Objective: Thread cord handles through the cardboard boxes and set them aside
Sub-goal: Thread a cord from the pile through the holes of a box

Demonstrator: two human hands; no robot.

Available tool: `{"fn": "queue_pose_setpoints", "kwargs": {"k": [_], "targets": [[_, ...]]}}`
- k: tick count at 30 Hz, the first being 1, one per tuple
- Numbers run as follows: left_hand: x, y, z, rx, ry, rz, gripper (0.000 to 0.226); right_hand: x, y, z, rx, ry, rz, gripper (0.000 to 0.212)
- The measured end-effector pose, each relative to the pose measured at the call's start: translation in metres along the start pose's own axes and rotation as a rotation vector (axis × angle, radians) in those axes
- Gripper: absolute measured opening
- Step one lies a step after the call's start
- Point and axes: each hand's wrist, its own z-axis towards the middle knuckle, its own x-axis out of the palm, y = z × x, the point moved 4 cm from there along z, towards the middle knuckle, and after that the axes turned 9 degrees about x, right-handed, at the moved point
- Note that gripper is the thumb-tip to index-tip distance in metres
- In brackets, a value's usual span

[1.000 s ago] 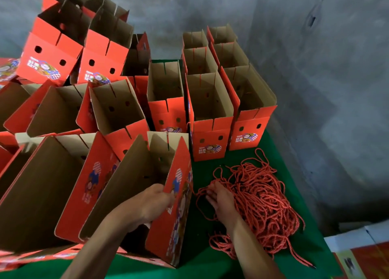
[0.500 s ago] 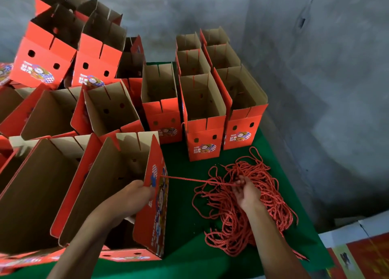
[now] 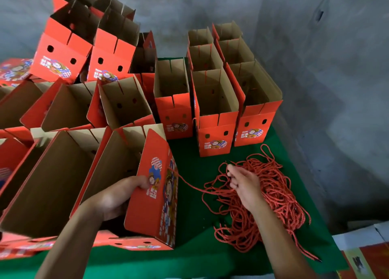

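Open red cardboard boxes (image 3: 61, 51) crowd the left side and back of the green table (image 3: 195, 255), some stacked and tilted, their brown insides showing. In front of them the left hand (image 3: 117, 196) grips the near wall of the front box (image 3: 151, 194), thumb on its printed red face and fingers curled inside. One red cord (image 3: 189, 184) runs from that box's side across to the right hand (image 3: 244, 186), which hovers over the tangled cord pile (image 3: 273, 194) with its fingers loosely spread; whether they pinch the cord I cannot tell. Three upright boxes (image 3: 214, 118) stand behind the pile
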Motion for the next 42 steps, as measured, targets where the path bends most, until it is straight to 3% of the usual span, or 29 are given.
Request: {"fn": "queue_pose_setpoints", "kwargs": {"k": [4,9,16,21,24,25,27,29,33,36,42], "targets": [[-0.003,0.0,0.002,0.021,-0.045,-0.013,0.059,0.06,-0.022,-0.035,-0.052,0.218,-0.37,0.011],[-0.003,0.0,0.003,0.031,-0.101,-0.035,0.037,0.109,-0.058,-0.063,0.005,0.464,-0.457,0.013],[-0.002,0.001,0.002,0.025,-0.104,-0.038,0.039,0.123,-0.07,-0.072,-0.067,0.494,-0.474,0.004],[0.007,-0.001,0.003,0.065,-0.027,-0.064,0.058,0.129,-0.067,-0.068,-0.178,0.429,-0.704,0.01],[0.013,-0.004,0.007,0.038,0.076,-0.16,0.084,0.128,-0.07,-0.066,-0.109,0.432,-0.561,0.009],[0.015,-0.005,0.008,0.028,0.076,-0.157,0.081,0.127,-0.072,-0.066,-0.062,0.434,-0.483,0.012],[0.017,-0.004,0.013,0.039,0.049,-0.005,0.053,0.125,-0.076,-0.067,0.026,0.421,-0.385,0.016],[0.024,-0.002,0.018,0.061,0.092,0.317,0.036,0.124,-0.081,-0.067,0.083,0.399,-0.336,0.014],[0.028,-0.005,0.03,0.166,0.138,0.849,0.044,0.124,-0.083,-0.071,0.001,0.413,-0.399,0.016],[0.023,-0.003,0.038,0.212,0.121,0.945,0.057,0.121,-0.079,-0.075,-0.129,0.384,-0.649,0.014],[0.026,0.001,0.041,0.297,0.12,1.011,0.065,0.13,-0.052,-0.086,-0.608,0.301,-1.244,0.016]]}}
